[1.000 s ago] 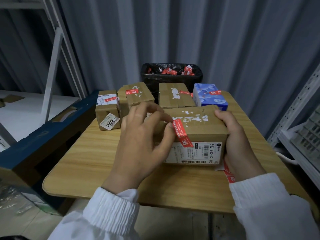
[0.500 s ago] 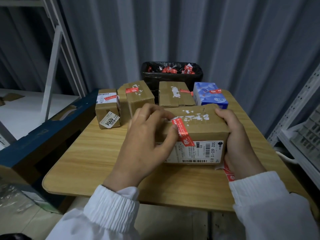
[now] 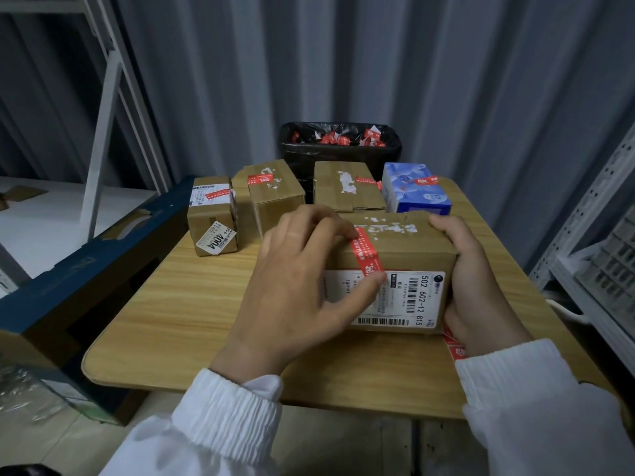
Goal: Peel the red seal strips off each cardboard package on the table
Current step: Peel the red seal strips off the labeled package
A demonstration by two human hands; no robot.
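A cardboard box [image 3: 412, 249] with a white shipping label stands at the near middle of the wooden table [image 3: 192, 304]. A red seal strip [image 3: 366, 255] runs from its top down over the front edge, still stuck flat. My left hand [image 3: 295, 286] curls over the box's left part, one fingertip at the strip's upper end and the thumb tip on its lower end. My right hand [image 3: 477, 283] grips the box's right side. A loose red strip [image 3: 455, 348] lies under my right wrist.
Behind stand three brown packages [image 3: 209, 218] [image 3: 275, 197] [image 3: 347, 190] and a blue box [image 3: 415, 194], each with a red strip. A black-lined bin [image 3: 338, 152] holds peeled strips. A blue crate [image 3: 86, 269] borders the left, white shelving [image 3: 591, 252] the right.
My left thumb has slid down the strip from its upper part to its lower end on the label. The box and my right hand have barely moved.
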